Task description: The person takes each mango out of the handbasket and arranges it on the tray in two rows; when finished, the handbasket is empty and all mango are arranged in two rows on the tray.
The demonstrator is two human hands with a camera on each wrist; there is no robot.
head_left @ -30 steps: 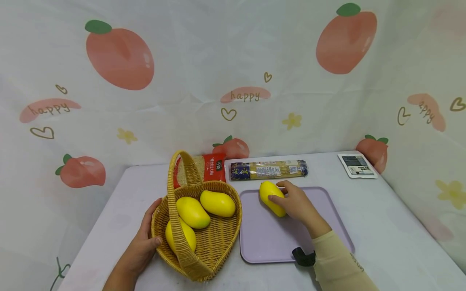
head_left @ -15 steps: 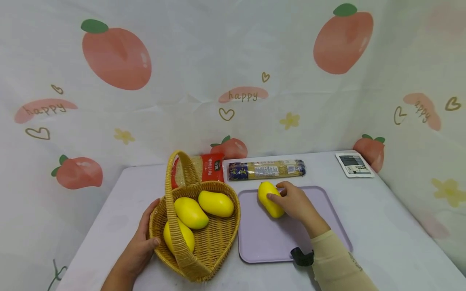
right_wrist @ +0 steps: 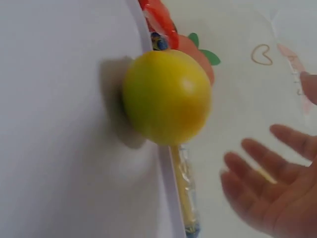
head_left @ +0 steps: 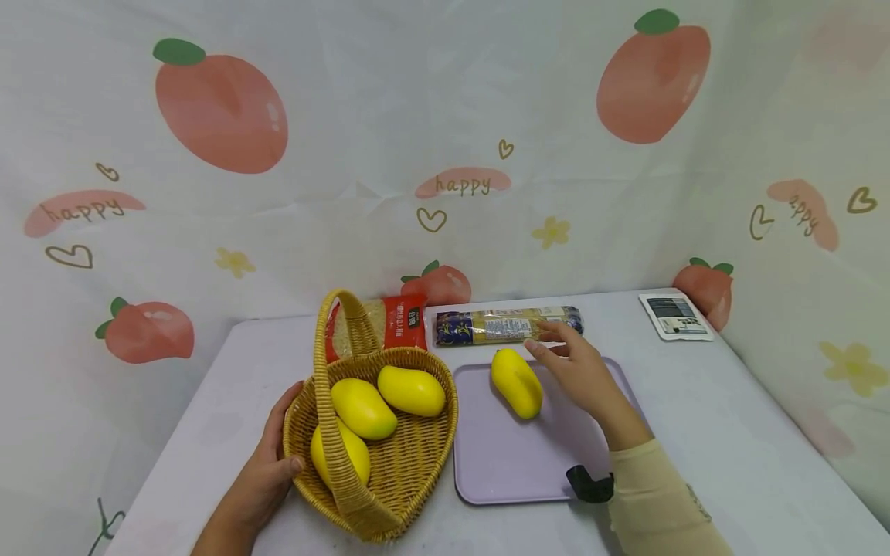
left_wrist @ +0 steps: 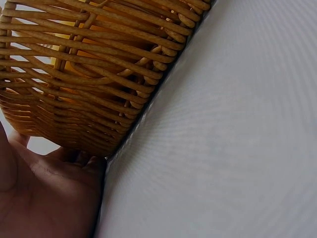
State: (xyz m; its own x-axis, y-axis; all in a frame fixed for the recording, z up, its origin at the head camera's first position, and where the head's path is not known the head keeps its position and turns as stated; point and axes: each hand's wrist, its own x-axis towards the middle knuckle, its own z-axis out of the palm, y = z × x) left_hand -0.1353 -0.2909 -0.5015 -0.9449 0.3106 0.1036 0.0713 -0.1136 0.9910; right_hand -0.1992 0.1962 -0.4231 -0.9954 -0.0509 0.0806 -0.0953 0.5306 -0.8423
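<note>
A heart-shaped wicker basket [head_left: 410, 463] with an upright handle holds 3 yellow mangoes, one of them this mango [head_left: 412, 391] near the rim. My left hand [head_left: 260, 475] grips the basket's left side, thumb at the rim and fingers along the outer wall. In the left wrist view the woven wall [left_wrist: 99, 74] rises from the table beside the palm. Another mango [head_left: 517, 384] lies on a lilac tray [head_left: 514, 471]. Just right of it is my right hand [head_left: 573, 371], fingers spread and apart from the fruit; the right wrist view shows a gap between fingers and mango [right_wrist: 167, 97].
Behind the basket lies a red-labelled noodle packet [head_left: 403, 324]. A long pack of dry noodles [head_left: 507, 324] lies behind the tray, and a white pouch [head_left: 676, 315] at the back right. A black curved object [head_left: 589, 485] sits by the right sleeve, over the tray's front edge.
My right hand has let go of the mango on the tray and moved up and to the right, its fingers spreading. The left hand stays on the basket.
</note>
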